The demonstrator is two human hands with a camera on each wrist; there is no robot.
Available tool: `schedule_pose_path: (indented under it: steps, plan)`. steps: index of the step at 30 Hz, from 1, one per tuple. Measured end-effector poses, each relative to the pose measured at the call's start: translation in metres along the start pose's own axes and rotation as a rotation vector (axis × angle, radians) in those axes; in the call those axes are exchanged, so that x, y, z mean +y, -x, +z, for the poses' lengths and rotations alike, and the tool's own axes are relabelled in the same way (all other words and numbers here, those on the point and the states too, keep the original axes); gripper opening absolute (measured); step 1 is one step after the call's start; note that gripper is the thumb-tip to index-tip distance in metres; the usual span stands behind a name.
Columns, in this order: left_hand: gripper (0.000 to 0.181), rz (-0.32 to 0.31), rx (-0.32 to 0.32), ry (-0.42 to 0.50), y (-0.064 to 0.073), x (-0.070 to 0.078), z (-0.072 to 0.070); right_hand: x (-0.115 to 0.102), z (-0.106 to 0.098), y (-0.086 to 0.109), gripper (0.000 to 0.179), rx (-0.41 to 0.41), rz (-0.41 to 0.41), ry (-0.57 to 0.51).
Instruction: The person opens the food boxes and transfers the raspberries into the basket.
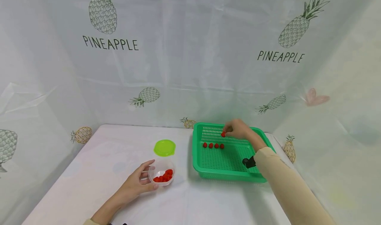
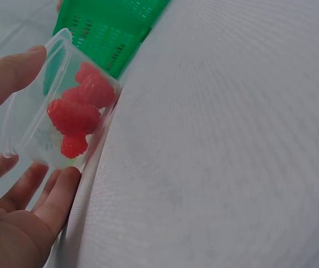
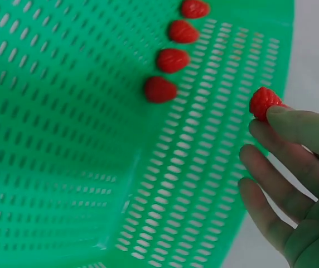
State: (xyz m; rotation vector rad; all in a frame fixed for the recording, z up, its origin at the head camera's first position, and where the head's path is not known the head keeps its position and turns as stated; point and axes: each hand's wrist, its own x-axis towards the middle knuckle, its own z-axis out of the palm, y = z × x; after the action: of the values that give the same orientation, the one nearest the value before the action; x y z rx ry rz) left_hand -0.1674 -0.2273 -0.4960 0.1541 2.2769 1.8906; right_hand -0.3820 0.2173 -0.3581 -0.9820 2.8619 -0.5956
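My right hand point(image 1: 237, 129) pinches a red raspberry point(image 3: 264, 103) between thumb and index finger, above the far side of a green plastic basket point(image 1: 195, 152). The other right fingers point(image 3: 268, 206) are spread below it. On the basket's floor, several raspberries point(image 3: 172, 60) form a row near the far wall. At the left, my left hand point(image 1: 138, 182) holds a small clear plastic bowl point(image 1: 153, 172), thumb at the near side and fingers round the outside. A cluster of raspberries point(image 2: 75, 115) lies in the bottom of this bowl, which stands on the white-covered table.
A bright green round lid point(image 1: 164, 148) lies flat on the table point(image 1: 104, 152), just behind the bowl. Behind the basket hangs a white curtain point(image 1: 184, 59) printed with pineapples. A black wrist camera point(image 1: 248, 162) sits on the right forearm, over the basket.
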Motion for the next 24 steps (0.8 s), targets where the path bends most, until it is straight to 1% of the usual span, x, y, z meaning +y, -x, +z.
schedule_pose_path:
  steps: [4,9,12,14,18,24]
  plan:
    - [0.096,0.007,-0.003,0.007,0.000,0.001,0.000,0.010,0.007,0.000,0.014,-0.019,0.043,0.015]
    - [0.096,0.003,-0.002,0.015,0.002,0.001,0.000,0.022,0.016,0.000,0.012,-0.056,0.069,0.082]
    - [0.097,-0.003,-0.002,0.012,0.002,0.001,0.000,0.027,0.021,0.001,0.011,-0.083,0.085,0.084]
    - [0.096,-0.008,0.002,0.006,0.001,0.000,0.000,0.029,0.024,0.001,0.011,-0.096,0.115,0.064]
    - [0.096,-0.011,0.011,-0.010,0.000,0.000,0.000,0.033,0.028,-0.001,0.013,-0.113,0.133,0.050]
    - [0.096,-0.012,0.010,-0.003,0.001,0.001,0.000,0.040,0.036,-0.002,0.012,-0.148,0.160,0.077]
